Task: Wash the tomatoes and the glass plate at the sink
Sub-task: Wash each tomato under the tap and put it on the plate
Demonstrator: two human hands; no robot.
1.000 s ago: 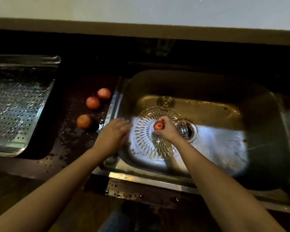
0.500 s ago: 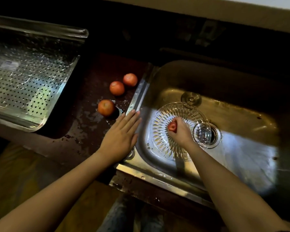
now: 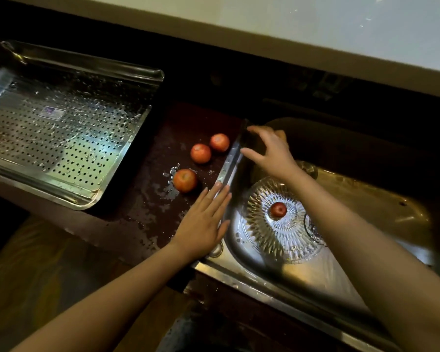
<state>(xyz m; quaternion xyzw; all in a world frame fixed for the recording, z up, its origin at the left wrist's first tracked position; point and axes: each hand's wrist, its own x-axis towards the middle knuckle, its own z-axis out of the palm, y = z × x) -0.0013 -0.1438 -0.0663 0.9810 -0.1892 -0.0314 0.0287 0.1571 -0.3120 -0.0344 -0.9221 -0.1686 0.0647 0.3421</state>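
While the right hand (image 3: 267,151) reaches, fingers spread, the left hand (image 3: 203,222) lies flat. Cup one tomato (image 3: 219,142) gently (probably slippery) — no squeezing.

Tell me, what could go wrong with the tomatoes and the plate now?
The small tomato sits loose on the glass plate in the sink; it might roll off. The three tomatoes lie on the wet counter beside the sink, so the open right hand near them could nudge one rolling.
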